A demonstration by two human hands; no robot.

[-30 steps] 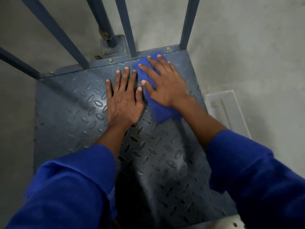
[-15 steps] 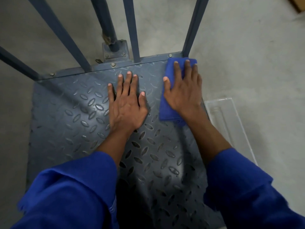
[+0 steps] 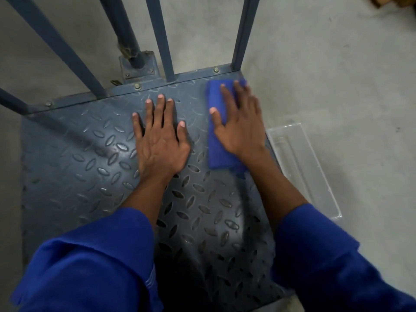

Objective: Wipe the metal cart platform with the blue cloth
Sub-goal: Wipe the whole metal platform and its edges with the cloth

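While the blue cloth lies folded into a narrow pad at the far right corner of the metal cart platform, its far end almost at the bolted rear rail, the right hand lies flat on top of it: fingers straight, slightly spread, palm down, pressing rather than gripping. Fingertips are blurred, so motion is likely, but its direction cannot be read.

Left hand: flat on bare tread plate beside the cloth, not touching it, fingers extended, holding nothing. Judged to be a brace.

Risks (judgement only):
1. Cloth is pinned by pressure alone. Raised tread lugs could snag the fold and drag it from under the palm, leaving skin on bare metal.
2. Cloth's right side sits at the platform edge. A stroke further right could push it off onto the concrete floor or the clear plastic tray lying just beside the cart.
3. Corner upright and rail bolt stand close to the fingertips; a forward stroke could knock them.
4. Coverage: pad is narrow against the plate, so the left half and near part could be missed if strokes are confined to this corner.
5. Weight appears to rest on the left palm; cart could roll if unbraked, wheels not visible
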